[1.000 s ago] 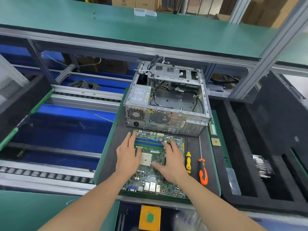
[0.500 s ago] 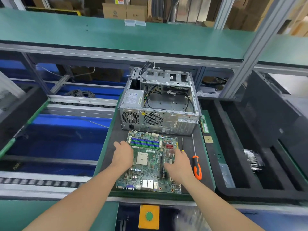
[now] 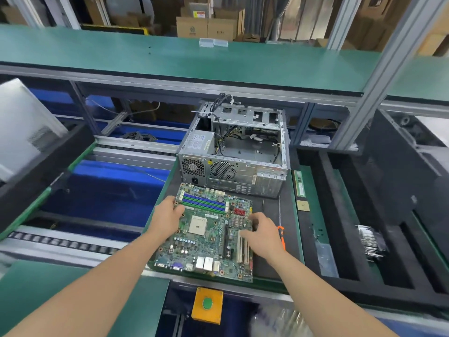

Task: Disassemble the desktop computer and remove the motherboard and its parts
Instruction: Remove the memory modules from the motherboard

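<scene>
1. Head view, centre: motherboard (image 3: 206,234) out of the case, lying on a dark mat (image 3: 286,215) w/ green border, near edge of board at the mat's front edge.
2. Left hand (image 3: 167,218) at board's left edge, near the blue/green memory slots (image 3: 204,203); fingers curled over the edge, thumb on top – gripping the board.
3. Right hand (image 3: 263,233) on board's right side, by the red heatsink (image 3: 239,211) and grey heatsink (image 3: 238,220); fingers bent down over the right edge, closed on the board as far as visible; fingertips hidden, so exact grip can't tell.
4. White square CPU socket (image 3: 198,224) between the two hands, uncovered. White slots (image 3: 243,249) just below right hand. Port block (image 3: 204,263) along board's near edge.
5. Computer case (image 3: 233,152) just behind board on same mat, open side up, fan grilles facing the camera; power supply (image 3: 200,143) in its left part, loose cables inside, floor of case bare metal.
6. Orange-handled screwdriver (image 3: 281,235) on mat right of board, handle partly hidden by right hand, thin shaft pointing away toward case.
7. Memory stick (image 3: 299,183) on green border right of case; small gold chip (image 3: 303,206) just nearer than it.
8. Far right: black foam tray (image 3: 345,215), finned metal heatsink (image 3: 370,242) in a slot, blurred.
9. Bottom centre: yellow box w/ green button (image 3: 207,304) below the mat.
10. Top: green shelf (image 3: 170,59), cardboard boxes (image 3: 209,26) beyond.
</scene>
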Demonstrator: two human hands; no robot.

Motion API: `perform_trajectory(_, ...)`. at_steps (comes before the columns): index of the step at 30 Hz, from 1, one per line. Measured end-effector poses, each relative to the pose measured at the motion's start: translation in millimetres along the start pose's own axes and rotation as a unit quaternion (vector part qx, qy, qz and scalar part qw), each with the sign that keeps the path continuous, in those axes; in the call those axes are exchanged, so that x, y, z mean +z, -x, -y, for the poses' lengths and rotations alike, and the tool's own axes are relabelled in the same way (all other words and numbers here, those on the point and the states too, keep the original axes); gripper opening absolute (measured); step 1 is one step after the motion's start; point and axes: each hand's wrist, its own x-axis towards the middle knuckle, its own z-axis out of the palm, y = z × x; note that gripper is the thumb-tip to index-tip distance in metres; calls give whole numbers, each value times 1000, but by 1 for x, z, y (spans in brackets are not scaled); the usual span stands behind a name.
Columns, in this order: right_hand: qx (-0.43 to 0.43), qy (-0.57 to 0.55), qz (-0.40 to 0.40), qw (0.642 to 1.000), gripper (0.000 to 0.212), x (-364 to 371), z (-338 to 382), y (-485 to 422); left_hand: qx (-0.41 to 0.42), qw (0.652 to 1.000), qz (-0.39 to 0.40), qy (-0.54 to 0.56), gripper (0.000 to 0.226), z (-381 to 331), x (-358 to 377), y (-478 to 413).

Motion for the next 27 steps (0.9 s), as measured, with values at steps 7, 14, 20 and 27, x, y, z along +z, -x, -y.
perform_trajectory(7, 26, -209, 24, 977, 83, -19, 2, 4, -22, 998, -27, 55, 25, -9, -16, 16)
perform_trajectory(14, 30, -309, 44, 950, 100, -76, -18, 17, -33, 992, -22, 120, 22, -55, 26, 44)
perform_trajectory(20, 47, -294, -41, 954, 90, -148, -68, 45, -15, 988, 34, 149, 17, -119, 90, 67)
perform_trajectory(27, 48, -219, -142, 964, 83, -245, -87, 56, -7, 973, 163, 165, 44, -203, 150, 68)
